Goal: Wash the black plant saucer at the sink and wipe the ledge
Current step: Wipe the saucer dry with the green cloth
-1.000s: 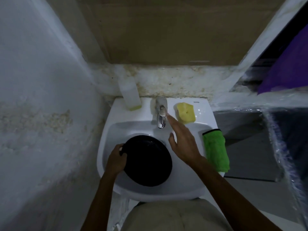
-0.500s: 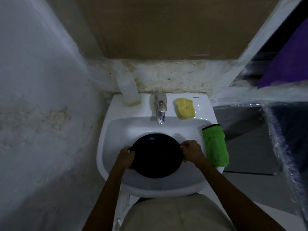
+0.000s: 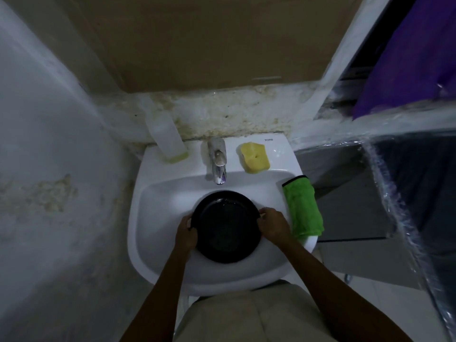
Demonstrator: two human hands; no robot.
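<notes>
The round black plant saucer (image 3: 225,225) is held over the basin of the white sink (image 3: 160,218), just below the chrome tap (image 3: 218,164). My left hand (image 3: 186,234) grips its left rim and my right hand (image 3: 272,224) grips its right rim. A little water glints inside the saucer near its far edge. The stained ledge (image 3: 229,112) runs along the wall behind the sink. A yellow sponge (image 3: 254,157) lies on the sink deck right of the tap. A green cloth (image 3: 304,209) hangs over the sink's right rim.
A clear bottle with yellowish liquid (image 3: 167,139) stands on the deck left of the tap. A rough white wall (image 3: 54,169) closes in on the left. A plastic-wrapped grey cabinet (image 3: 370,193) and a purple cloth (image 3: 407,58) are at the right.
My right hand left the tap handle and took hold of the saucer's right rim. The saucer shifted right, to sit centred under the tap.
</notes>
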